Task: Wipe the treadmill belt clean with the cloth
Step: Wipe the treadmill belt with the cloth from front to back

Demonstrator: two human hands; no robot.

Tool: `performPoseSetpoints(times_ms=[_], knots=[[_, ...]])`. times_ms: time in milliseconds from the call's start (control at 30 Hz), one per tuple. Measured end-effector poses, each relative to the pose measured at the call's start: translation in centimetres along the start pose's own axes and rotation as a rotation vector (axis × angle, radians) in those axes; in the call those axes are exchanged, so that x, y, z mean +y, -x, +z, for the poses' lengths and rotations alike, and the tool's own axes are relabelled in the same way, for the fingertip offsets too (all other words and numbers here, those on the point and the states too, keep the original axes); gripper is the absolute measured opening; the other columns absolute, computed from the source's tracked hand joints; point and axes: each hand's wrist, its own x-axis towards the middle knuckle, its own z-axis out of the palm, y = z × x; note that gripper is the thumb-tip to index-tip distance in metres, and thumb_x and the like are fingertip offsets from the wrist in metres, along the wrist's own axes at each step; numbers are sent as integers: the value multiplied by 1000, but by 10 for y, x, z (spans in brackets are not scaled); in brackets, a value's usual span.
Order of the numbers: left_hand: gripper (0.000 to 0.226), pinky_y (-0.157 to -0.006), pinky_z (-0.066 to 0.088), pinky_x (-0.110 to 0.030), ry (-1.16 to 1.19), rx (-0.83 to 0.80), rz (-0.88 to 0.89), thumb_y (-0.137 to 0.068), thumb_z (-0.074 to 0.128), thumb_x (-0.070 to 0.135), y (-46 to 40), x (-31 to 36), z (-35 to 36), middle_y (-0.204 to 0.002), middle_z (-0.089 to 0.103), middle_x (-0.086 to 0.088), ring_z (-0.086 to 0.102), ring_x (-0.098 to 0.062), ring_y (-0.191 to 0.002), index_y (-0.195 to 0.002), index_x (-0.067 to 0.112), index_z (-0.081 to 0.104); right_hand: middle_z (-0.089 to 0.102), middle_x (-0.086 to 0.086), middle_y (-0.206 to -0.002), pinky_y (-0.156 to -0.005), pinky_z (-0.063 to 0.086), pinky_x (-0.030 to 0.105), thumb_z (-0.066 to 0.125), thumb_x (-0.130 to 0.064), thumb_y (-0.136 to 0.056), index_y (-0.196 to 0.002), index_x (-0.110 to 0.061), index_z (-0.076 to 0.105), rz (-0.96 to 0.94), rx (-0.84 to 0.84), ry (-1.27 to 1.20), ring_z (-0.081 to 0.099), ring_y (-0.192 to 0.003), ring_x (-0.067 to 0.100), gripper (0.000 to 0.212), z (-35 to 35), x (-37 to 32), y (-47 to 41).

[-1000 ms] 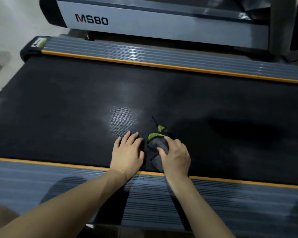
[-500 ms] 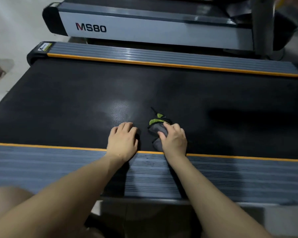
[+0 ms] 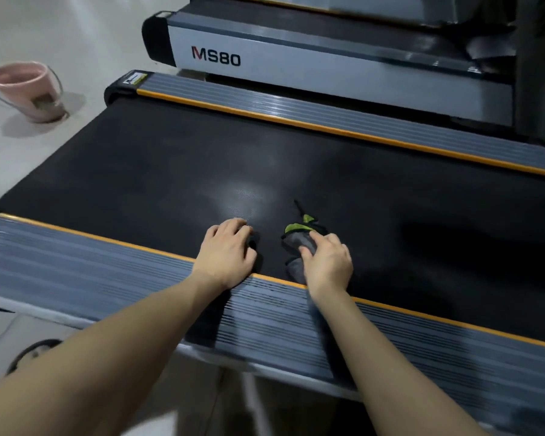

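Observation:
The black treadmill belt (image 3: 177, 171) runs across the view, with a pale sheen near its middle. A grey cloth with green trim (image 3: 298, 236) lies bunched on the belt close to the near orange edge. My right hand (image 3: 328, 262) presses down on the cloth, fingers curled over it, covering its right part. My left hand (image 3: 228, 253) rests palm down on the bare belt just left of the cloth, fingers together, holding nothing.
Grey ribbed side rails (image 3: 76, 265) with orange strips flank the belt. A second treadmill marked MS80 (image 3: 216, 56) stands beyond the far rail. A pink bucket (image 3: 26, 89) sits on the pale floor at the far left. A dark upright post (image 3: 538, 64) rises at the right.
The view has swung left and back, bringing the pink bucket and the belt's rear end into sight. Both hands have stayed at the near edge, the right one on the cloth.

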Motion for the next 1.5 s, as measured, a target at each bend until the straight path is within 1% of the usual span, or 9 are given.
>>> performPoseSetpoints(times_ms=[267, 400, 600, 767, 900, 1033, 1167, 1367, 1500], knots=[[32, -102, 40, -38, 217, 39, -94, -89, 51, 26, -6, -16, -7, -128, 55, 2, 48, -20, -123, -120, 23, 61, 68, -4, -107, -79, 48, 34, 74, -34, -84, -117, -23, 72, -177, 100, -45, 58, -96, 23, 35, 28, -45, -2], [33, -96, 43, -38, 133, 33, -63, -88, 51, 25, -16, -47, -25, -121, 58, 2, 53, -23, -114, -120, 24, 60, 69, -6, -105, -74, 49, 33, 79, -32, -80, -114, -22, 73, -237, 126, -51, 58, -90, 22, 36, 49, -77, -1], [36, -98, 41, -39, 44, -61, -19, -93, 49, 27, -25, -90, -48, -128, 55, 0, 51, -24, -120, -128, 23, 57, 68, -5, -108, -80, 52, 37, 77, -29, -82, -118, -20, 71, -197, 113, -85, 57, -95, 23, 38, 63, -106, -3], [36, -98, 42, -40, 49, -140, 5, -95, 46, 29, -28, -101, -52, -131, 53, -1, 49, -25, -121, -130, 23, 54, 64, -2, -113, -84, 51, 37, 76, -23, -84, -130, -15, 64, -234, 35, -48, 54, -101, 24, 49, 59, -103, 4], [36, -100, 42, -42, 78, -181, 21, -94, 45, 30, -35, -105, -49, -129, 53, -2, 49, -27, -122, -128, 22, 53, 59, 0, -109, -84, 51, 43, 75, -17, -84, -126, -14, 66, -273, -20, 1, 51, -96, 24, 43, 68, -101, 4], [38, -99, 43, -42, 61, -195, 84, -92, 47, 30, -56, -109, -43, -127, 53, -3, 49, -27, -121, -128, 21, 53, 58, 3, -103, -81, 52, 43, 73, -14, -85, -119, -11, 69, -301, 0, -14, 50, -91, 25, 34, 78, -89, -19], [38, -100, 41, -41, 75, -167, 20, -93, 46, 31, -90, -103, -30, -129, 53, -3, 47, -27, -123, -129, 20, 53, 56, 4, -105, -83, 50, 41, 67, -16, -88, -119, -9, 64, -418, 20, -5, 49, -89, 25, 31, 87, -76, -39], [37, -103, 39, -39, 59, -147, 30, -94, 44, 30, -122, -88, -9, -129, 54, -1, 47, -26, -123, -128, 21, 54, 57, 7, -105, -85, 49, 41, 67, -17, -88, -117, -7, 64, -416, 83, -28, 50, -88, 28, 30, 97, -71, -104], [39, -105, 37, -39, -36, -161, 164, -94, 44, 31, -148, -87, -3, -134, 52, -1, 46, -25, -127, -131, 22, 53, 56, 6, -106, -88, 49, 40, 65, -23, -90, -120, -8, 65, -392, 87, -43, 49, -92, 27, 33, 103, -65, -155]])
